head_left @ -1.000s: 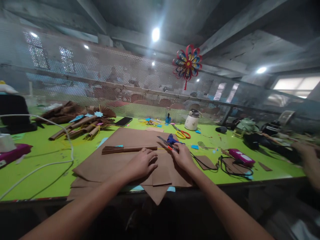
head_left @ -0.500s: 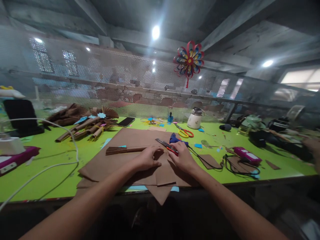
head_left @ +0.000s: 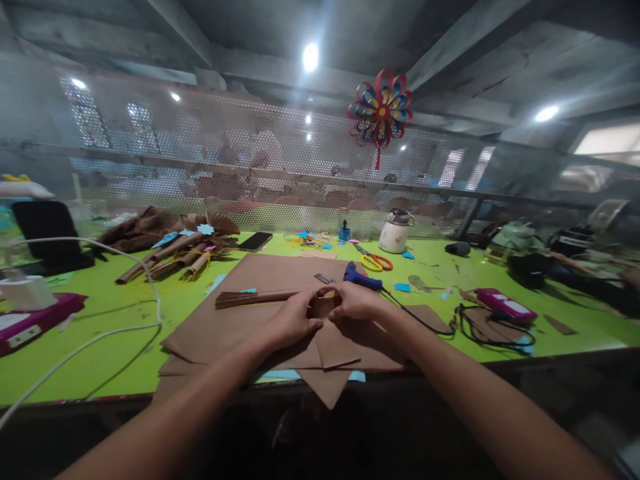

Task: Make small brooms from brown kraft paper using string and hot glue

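Note:
A thin brown paper roll (head_left: 273, 296) with a fringed left end lies across large brown paper sheets (head_left: 235, 333). My left hand (head_left: 299, 315) is closed around its right end. Fingers curled, my right hand (head_left: 357, 303) meets the left one at the same end and pinches the paper there; the fingertips partly hide this spot. Just beyond my hands lies a utility knife (head_left: 324, 278), its handle mostly hidden. A blue glue gun (head_left: 361, 277) rests behind my right hand. A small brown paper piece (head_left: 337, 347) is below my hands.
Yellow-and-orange scissors (head_left: 376, 261) and a white bottle (head_left: 394, 233) stand farther back. Several finished paper rolls (head_left: 165, 257) are heaped at left, near a phone (head_left: 255, 241). A white cable (head_left: 157, 293) loops on the left. A purple power strip (head_left: 506, 305) with black cord is at right.
My right hand has let go of the utility knife, which now lies on the brown paper. It has moved left to meet my left hand at the paper roll's end.

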Demonstrator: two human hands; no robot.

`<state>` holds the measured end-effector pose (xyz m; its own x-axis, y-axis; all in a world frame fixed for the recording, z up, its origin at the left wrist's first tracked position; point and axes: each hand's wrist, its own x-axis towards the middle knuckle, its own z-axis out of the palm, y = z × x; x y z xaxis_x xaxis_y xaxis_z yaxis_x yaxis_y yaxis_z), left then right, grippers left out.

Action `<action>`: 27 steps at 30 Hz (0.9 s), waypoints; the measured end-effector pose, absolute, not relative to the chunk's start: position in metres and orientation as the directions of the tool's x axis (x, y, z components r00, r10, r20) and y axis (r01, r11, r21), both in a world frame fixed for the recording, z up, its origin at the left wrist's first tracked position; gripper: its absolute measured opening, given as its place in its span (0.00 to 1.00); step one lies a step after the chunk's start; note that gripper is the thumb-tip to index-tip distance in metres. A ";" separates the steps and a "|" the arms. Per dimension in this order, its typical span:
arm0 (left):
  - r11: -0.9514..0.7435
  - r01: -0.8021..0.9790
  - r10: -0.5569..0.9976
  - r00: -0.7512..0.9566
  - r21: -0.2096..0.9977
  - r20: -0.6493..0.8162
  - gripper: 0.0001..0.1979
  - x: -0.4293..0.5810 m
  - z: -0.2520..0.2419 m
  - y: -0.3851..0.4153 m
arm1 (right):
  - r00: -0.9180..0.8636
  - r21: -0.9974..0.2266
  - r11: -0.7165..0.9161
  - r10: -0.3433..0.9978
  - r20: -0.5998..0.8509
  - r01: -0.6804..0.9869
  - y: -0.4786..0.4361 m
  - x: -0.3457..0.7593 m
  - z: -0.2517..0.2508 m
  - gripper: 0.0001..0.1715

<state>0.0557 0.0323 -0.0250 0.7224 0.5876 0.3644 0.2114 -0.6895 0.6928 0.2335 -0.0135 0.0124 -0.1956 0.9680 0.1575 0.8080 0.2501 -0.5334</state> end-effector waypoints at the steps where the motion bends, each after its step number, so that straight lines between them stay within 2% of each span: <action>1: -0.673 0.212 0.609 0.703 0.709 0.368 0.33 0.056 -0.025 0.033 | -0.224 -0.574 0.257 0.966 0.129 0.778 -0.010 0.235 0.011 0.29; 4: -0.555 0.214 0.708 0.629 0.804 0.321 0.30 0.058 -0.025 0.034 | -0.260 -0.705 0.247 0.961 0.092 0.665 -0.007 0.245 0.005 0.28; 6: -0.404 0.145 0.754 0.611 0.903 0.239 0.27 0.059 -0.023 0.033 | -0.221 -0.883 0.209 0.967 0.123 0.421 -0.007 0.254 0.000 0.27; 8: -0.271 0.054 0.781 0.596 0.961 0.187 0.23 0.059 -0.021 0.032 | -0.126 -0.976 0.189 0.976 0.176 0.104 -0.007 0.266 -0.003 0.25; 10: -0.171 -0.013 0.818 0.556 0.985 0.149 0.19 0.059 -0.018 0.030 | 0.005 -0.960 0.251 0.968 0.252 -0.123 -0.008 0.279 -0.003 0.21; 14: 0.096 -0.155 0.807 0.591 0.983 0.015 0.25 0.057 -0.011 0.027 | 0.184 -0.864 0.377 0.925 0.333 -0.334 -0.012 0.294 0.006 0.15; 17: 0.256 -0.195 0.689 0.724 0.947 -0.037 0.31 0.054 -0.004 0.023 | 0.144 -0.881 0.328 0.944 0.296 -0.340 -0.017 0.289 0.008 0.14; 20: 0.331 -0.154 0.532 0.845 0.931 -0.049 0.31 0.050 0.002 0.016 | 0.061 -0.917 0.272 0.962 0.267 -0.292 -0.020 0.273 0.004 0.13; 24: 0.393 -0.083 0.375 0.924 0.916 -0.077 0.25 0.045 0.001 0.008 | -0.019 -0.955 0.284 0.958 0.287 -0.081 -0.018 0.254 -0.006 0.10; 27: 0.364 -0.063 0.359 0.930 0.929 -0.078 0.19 0.044 -0.004 0.008 | -0.042 -0.942 0.335 0.941 0.336 -0.023 -0.017 0.247 -0.010 0.10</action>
<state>0.0437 0.0080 -0.0036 0.9301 0.3589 -0.0777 -0.0630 0.3643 0.9291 0.2475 -0.0165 -0.0099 -0.0416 0.9410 0.3357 -0.0230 0.3350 -0.9419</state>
